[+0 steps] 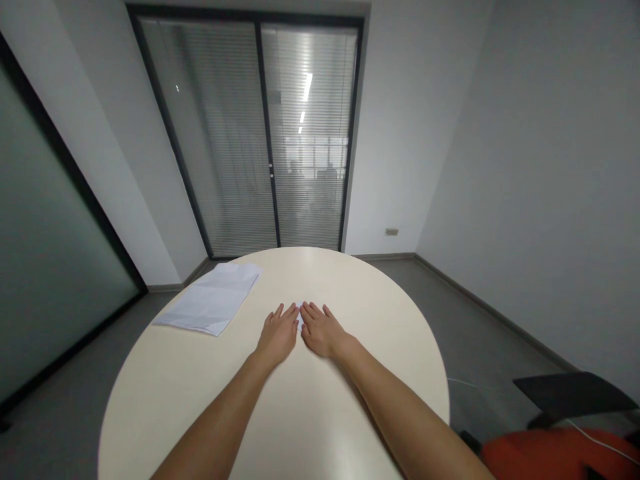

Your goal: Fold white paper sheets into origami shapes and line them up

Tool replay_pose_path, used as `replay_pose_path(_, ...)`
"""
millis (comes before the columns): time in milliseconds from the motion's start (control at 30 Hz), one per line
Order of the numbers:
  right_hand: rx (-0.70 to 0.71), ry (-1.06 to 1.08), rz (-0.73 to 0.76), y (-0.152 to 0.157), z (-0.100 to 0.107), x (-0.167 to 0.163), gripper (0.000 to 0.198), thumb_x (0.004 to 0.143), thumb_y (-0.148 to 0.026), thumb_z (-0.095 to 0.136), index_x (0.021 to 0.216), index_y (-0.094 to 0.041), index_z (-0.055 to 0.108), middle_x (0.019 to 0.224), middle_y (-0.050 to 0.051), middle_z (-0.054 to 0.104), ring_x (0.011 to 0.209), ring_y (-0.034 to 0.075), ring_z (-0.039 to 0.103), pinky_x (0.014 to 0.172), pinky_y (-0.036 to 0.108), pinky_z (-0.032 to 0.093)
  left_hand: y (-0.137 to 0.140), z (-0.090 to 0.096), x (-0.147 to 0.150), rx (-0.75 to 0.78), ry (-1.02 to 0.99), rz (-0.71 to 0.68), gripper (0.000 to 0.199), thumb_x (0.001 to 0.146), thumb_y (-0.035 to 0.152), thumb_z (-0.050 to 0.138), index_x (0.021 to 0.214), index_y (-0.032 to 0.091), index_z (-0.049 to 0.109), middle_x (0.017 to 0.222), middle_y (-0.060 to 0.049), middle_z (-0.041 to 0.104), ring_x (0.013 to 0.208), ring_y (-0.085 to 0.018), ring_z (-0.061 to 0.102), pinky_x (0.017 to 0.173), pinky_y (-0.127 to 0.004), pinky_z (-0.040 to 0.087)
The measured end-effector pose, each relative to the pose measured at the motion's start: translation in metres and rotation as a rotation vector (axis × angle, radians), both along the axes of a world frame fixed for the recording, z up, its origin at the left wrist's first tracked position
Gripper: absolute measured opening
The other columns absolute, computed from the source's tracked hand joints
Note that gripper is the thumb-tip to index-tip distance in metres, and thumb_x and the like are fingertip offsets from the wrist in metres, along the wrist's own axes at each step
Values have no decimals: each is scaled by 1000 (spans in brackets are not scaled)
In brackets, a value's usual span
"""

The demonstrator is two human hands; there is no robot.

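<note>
My left hand lies palm down near the middle of the round table, its fingers stretched forward. Beside it, my right hand rests flat in the same way, fingers pointing ahead and slightly inward. The fingertips of both almost meet. Between and beneath them shows a narrow bit of a small white piece of paper; most of it is covered by the hands, so its full shape is hidden. Neither hand is closed round anything.
The pale round table bears a stack of white paper sheets at its far left. An orange chair with a black armrest stands at the right. Beyond are a glass door with blinds and white walls.
</note>
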State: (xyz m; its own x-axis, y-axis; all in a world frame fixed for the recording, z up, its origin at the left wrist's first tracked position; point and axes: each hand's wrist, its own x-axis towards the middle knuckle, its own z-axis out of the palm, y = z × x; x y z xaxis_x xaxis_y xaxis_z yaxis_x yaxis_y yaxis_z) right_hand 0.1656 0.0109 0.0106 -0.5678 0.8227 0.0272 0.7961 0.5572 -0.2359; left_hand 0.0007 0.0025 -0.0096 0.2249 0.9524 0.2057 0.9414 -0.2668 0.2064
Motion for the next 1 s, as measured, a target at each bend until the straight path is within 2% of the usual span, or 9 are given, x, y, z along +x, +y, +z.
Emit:
replay_pose_path(233, -95, -49, -36, 3, 9, -5, 65, 102, -37, 26, 161, -11, 22, 167, 11, 15, 155, 31, 10, 124, 58, 13, -7, 4, 2, -85, 70, 17, 55, 102, 31, 27, 156, 20, 36, 165, -6, 29, 154, -33, 19, 120, -58, 24)
replay_pose_path(467, -95, -34, -3, 7, 4, 1, 64, 103, -37, 26, 160, -10, 22, 167, 13, 15, 155, 31, 11, 123, 57, 15, -5, 4, 9, -101, 86, 24, 57, 100, 31, 29, 157, 21, 34, 165, -8, 28, 154, -33, 19, 120, -60, 23)
replay_pose_path(533, -25, -25, -21, 2, 2, 1, 61, 104, -35, 24, 159, -9, 26, 166, 15, 20, 154, 33, 16, 123, 59, 15, -5, 4, 11, -109, 90, 32, 57, 100, 31, 28, 156, 20, 35, 165, -8, 28, 154, -35, 20, 120, -60, 24)
replay_pose_path(633, 119, -30, -98, -9, 2, -4, 55, 104, -30, 28, 152, -6, 42, 157, 19, 40, 149, 35, 30, 122, 58, 16, -5, 4, 12, -120, 93, 40, 58, 101, 32, 27, 156, 18, 35, 165, -7, 27, 154, -36, 20, 120, -60, 24)
replay_pose_path(700, 181, -50, -97, -16, 6, -8, 48, 101, -22, 34, 142, -7, 54, 148, 21, 53, 143, 33, 41, 120, 53, 25, -5, 3, 12, -119, 90, 43, 58, 101, 32, 26, 156, 18, 36, 166, -7, 27, 153, -36, 20, 120, -60, 25)
replay_pose_path(767, 169, -79, -82, -19, 13, -10, 42, 97, -15, 38, 129, -6, 64, 134, 23, 63, 128, 31, 56, 110, 45, 39, -5, 3, 11, -117, 84, 47, 57, 101, 33, 26, 156, 19, 36, 166, -7, 27, 153, -36, 20, 119, -60, 25)
replay_pose_path(800, 159, -89, -68, -20, 17, -10, 40, 96, -14, 39, 124, -6, 67, 127, 23, 67, 121, 31, 61, 106, 43, 43, -4, 2, 10, -119, 81, 47, 57, 102, 33, 26, 156, 21, 36, 166, -6, 27, 153, -37, 20, 119, -60, 24)
replay_pose_path(900, 154, -82, -22, -16, 24, -6, 36, 95, -16, 42, 117, -9, 69, 118, 21, 70, 111, 29, 65, 109, 44, 40, -3, 1, 7, -124, 67, 34, 56, 101, 35, 28, 155, 23, 37, 166, -5, 28, 153, -36, 20, 120, -59, 24)
replay_pose_path(1000, 142, -59, 15, -3, 22, 1, 39, 95, -18, 43, 127, -11, 63, 129, 19, 66, 119, 29, 61, 107, 42, 43, -1, 0, 5, -107, 46, 29, 56, 101, 35, 31, 155, 25, 38, 165, -5, 29, 153, -36, 21, 120, -59, 24)
